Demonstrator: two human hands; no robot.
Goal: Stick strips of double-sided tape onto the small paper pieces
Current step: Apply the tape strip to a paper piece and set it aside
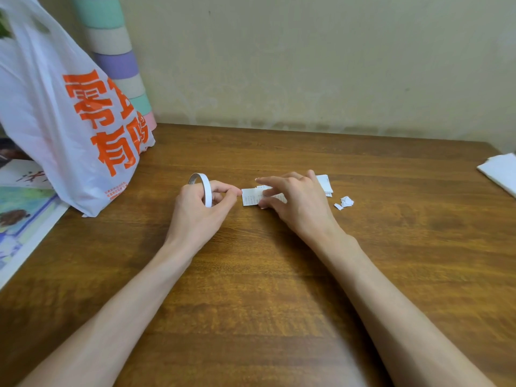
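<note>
Gripping the thin white tape ring (205, 187) in my left hand (201, 212), I press the printed paper (249, 197) with my right hand (297, 201), fingers straight.

Table (265, 275): brown wood-grain top, smooth, low sheen. Paper piece (250, 197): thin white printed paper, matt. Tape roll (206, 188): white, smooth backing, faint gloss. Scraps (345, 203): torn white paper, crumpled. Bag (55, 121): thin white plastic, glossy, creased, orange print. Wall (307, 65): cream paint, matt, blotchy.
</note>
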